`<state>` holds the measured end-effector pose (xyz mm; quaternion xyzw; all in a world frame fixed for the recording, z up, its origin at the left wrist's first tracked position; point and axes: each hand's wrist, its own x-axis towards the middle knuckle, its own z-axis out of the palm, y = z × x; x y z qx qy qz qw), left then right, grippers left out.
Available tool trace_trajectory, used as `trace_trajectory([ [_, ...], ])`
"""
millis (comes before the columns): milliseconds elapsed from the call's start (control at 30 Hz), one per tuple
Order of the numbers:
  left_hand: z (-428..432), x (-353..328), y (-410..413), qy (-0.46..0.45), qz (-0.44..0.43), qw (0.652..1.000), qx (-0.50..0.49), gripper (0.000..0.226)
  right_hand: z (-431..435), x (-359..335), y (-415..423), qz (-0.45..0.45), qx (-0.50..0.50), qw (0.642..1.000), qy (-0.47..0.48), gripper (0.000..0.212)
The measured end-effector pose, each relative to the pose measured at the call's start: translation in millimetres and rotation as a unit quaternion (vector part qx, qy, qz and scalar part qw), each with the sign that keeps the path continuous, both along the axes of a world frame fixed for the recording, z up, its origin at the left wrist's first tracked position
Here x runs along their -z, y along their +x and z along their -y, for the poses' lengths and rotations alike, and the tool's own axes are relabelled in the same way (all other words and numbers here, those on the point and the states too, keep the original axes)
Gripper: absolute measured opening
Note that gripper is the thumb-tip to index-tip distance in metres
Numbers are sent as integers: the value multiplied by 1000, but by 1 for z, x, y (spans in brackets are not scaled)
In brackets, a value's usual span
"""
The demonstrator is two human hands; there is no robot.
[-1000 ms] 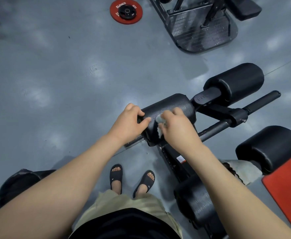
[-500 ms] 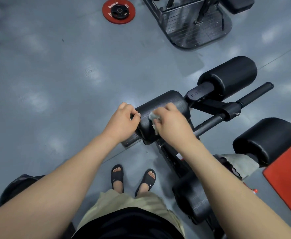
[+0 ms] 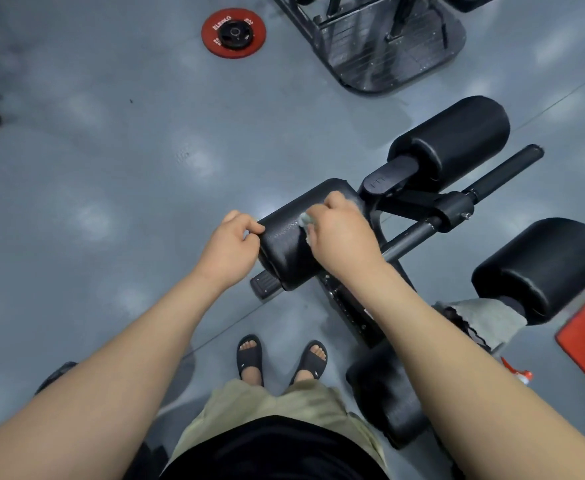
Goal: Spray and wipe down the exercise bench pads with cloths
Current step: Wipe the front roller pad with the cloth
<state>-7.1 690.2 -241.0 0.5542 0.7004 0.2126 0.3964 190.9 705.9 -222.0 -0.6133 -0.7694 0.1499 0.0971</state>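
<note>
**Wiping the near roller pad: both hands on it**

Obs. 1. Head view, looking down. The person stands over a black exercise bench on a grey floor (image 3: 104,174).

Obs. 2. The left hand (image 3: 230,244) grips the near end of the roller pad (image 3: 284,244). Its thumb lies over the top edge and its fingers curl round the end face.

Obs. 3. The right hand (image 3: 343,237) is bunched on a small pale cloth (image 3: 305,220) and presses it against the top of the same pad. Only a corner of the cloth shows past the knuckles. The two hands are close together, with a short stretch of bare pad between them.

Obs. 4. The roller pad lies tilted across the view, its far end meeting the bench's black bracket. A second pad (image 3: 457,136) sits beyond that bracket. A third pad (image 3: 543,265) is off to the right, and a fourth pad (image 3: 384,400) is low, partly hidden by the right forearm.

Obs. 5. A dark bar (image 3: 502,171) juts out between the second and third pads.

Obs. 6. A grey cloth (image 3: 488,317) is draped just beside the third pad. A small red-and-white object below it is too hidden to identify.

Obs. 7. A red weight plate (image 3: 233,32) lies flat on the floor, well apart from the bench. Black sandals (image 3: 249,355) show below.
</note>
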Motion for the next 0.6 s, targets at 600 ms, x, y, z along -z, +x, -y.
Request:
trace_trajectory([
  [600,-3,-16,18,-14,-27,999,-37,33,-10,-19,33,-154,31,981,-111,35],
])
